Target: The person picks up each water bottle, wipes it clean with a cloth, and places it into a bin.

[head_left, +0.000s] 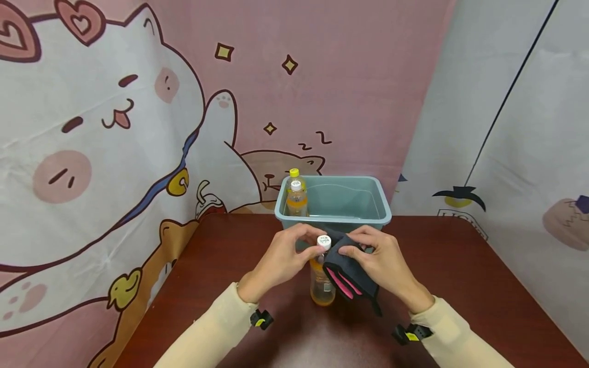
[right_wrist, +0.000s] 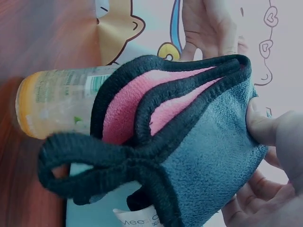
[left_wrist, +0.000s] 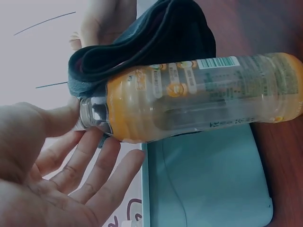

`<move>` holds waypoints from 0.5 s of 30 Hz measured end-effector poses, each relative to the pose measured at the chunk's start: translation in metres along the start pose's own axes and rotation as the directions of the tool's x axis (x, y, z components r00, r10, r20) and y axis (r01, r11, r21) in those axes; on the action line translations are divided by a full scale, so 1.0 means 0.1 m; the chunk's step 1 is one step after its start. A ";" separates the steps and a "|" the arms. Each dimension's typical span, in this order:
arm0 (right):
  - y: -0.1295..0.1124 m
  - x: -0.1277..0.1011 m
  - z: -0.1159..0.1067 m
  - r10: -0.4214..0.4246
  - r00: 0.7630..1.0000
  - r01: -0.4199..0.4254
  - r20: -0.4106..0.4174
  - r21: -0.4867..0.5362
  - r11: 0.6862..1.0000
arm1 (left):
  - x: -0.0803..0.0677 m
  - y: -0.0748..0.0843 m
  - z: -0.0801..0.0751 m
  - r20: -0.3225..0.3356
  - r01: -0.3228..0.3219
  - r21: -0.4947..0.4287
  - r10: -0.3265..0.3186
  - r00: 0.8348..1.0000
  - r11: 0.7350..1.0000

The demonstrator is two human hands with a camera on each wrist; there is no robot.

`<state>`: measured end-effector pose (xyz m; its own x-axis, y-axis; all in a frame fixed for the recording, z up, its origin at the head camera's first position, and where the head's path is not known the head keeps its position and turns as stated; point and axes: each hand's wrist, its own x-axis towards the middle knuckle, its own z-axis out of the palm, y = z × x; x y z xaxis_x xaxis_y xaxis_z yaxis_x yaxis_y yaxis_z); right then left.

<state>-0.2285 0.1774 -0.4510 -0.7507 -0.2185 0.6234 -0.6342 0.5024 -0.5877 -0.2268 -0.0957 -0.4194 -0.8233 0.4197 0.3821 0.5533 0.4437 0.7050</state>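
A clear plastic bottle with an orange label and white cap stands upright on the table. My left hand pinches it at the cap between thumb and fingers; the left wrist view shows the other fingers spread beside the neck. In my right hand is a folded grey cloth with pink inner faces, black edging and a hanging loop. The thumb lies on the cloth's near face, with fingers behind it. The cloth lies along the bottle's upper right side.
Behind the hands stands a blue-green plastic bin. Two bottles stand at its left end, one with a yellow cap and one with a white cap. The dark red table meets a cartoon-printed backdrop.
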 end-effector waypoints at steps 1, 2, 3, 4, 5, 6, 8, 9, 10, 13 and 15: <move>-0.01 0.01 0.00 0.001 1.000 -0.001 0.007 0.005 1.000 | 0.00 0.00 0.00 0.000 -0.005 0.004 0.005 1.000 1.000; -0.01 0.02 0.01 0.000 1.000 0.000 0.012 0.011 1.000 | 0.00 -0.01 0.00 -0.002 -0.007 0.009 0.007 1.000 1.000; -0.02 0.02 0.01 0.000 1.000 0.000 0.018 0.018 1.000 | 0.00 -0.01 0.01 -0.005 -0.008 0.012 0.008 1.000 1.000; -0.03 0.03 0.01 -0.001 1.000 0.001 0.024 0.023 1.000 | 0.00 -0.01 0.01 -0.008 -0.007 0.012 0.007 1.000 1.000; -0.04 0.03 0.01 -0.002 1.000 0.001 0.030 0.029 1.000 | 0.00 -0.01 0.01 -0.012 -0.002 0.013 0.003 1.000 1.000; -0.04 0.04 0.02 -0.003 0.999 0.002 0.036 0.033 0.999 | 0.00 -0.01 0.01 -0.016 0.002 0.014 -0.001 1.000 1.000; -0.06 0.04 0.02 -0.001 0.999 -0.001 0.050 0.041 0.999 | 0.00 0.00 0.01 -0.020 0.010 0.010 -0.010 1.000 1.000; -0.07 0.04 0.02 -0.001 0.998 -0.001 0.059 0.041 0.999 | 0.01 -0.01 0.01 -0.021 0.013 0.009 -0.013 1.000 1.000; -0.07 0.04 0.02 0.000 0.998 -0.003 0.068 0.040 0.999 | 0.01 -0.01 0.01 -0.021 0.015 0.008 -0.015 1.000 1.000; -0.08 0.04 0.03 -0.004 0.995 0.001 0.095 0.023 1.000 | 0.02 -0.01 0.01 -0.014 0.016 0.001 -0.016 1.000 1.000; -0.09 0.05 0.03 -0.006 0.994 0.004 0.110 0.016 1.000 | 0.02 -0.01 0.02 -0.006 0.016 -0.005 -0.016 1.000 1.000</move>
<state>-0.2270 0.1696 -0.4439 -0.7626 -0.3124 0.5664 -0.6403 0.4882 -0.5929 -0.2285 -0.0938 -0.4201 -0.8327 0.4079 0.3746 0.5397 0.4460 0.7140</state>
